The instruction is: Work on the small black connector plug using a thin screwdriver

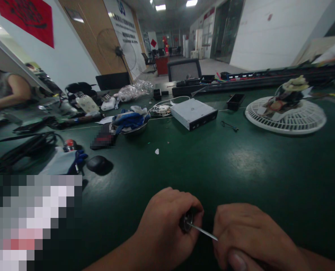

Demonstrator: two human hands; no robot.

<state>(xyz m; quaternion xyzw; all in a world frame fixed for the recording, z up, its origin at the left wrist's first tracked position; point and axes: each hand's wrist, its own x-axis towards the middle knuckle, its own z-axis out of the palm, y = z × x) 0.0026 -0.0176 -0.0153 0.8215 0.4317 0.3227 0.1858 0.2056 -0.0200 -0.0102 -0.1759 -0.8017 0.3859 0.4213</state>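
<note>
Near the front edge of the view, my left hand (174, 226) is closed around a small round part (187, 221) with a dark hollow and a metallic rim. Most of that part is hidden by my curled fingers. My right hand (246, 233) is wrapped round a screwdriver (203, 231), of which only the thin metal shaft shows; its handle is covered by my fist. The shaft slants up to the left, and its tip meets the face of the round part. Both hands are just above the dark green table (184, 165).
A white fan grille with a motor (285, 113) lies at right. Beyond my hands are an optical drive (194, 113), a small wrench (229, 126) and a black tray (235, 101). A black mouse (97, 164), cables (20, 154) and a bowl with blue cloth (133, 122) are at left. A person (6, 88) sits far left.
</note>
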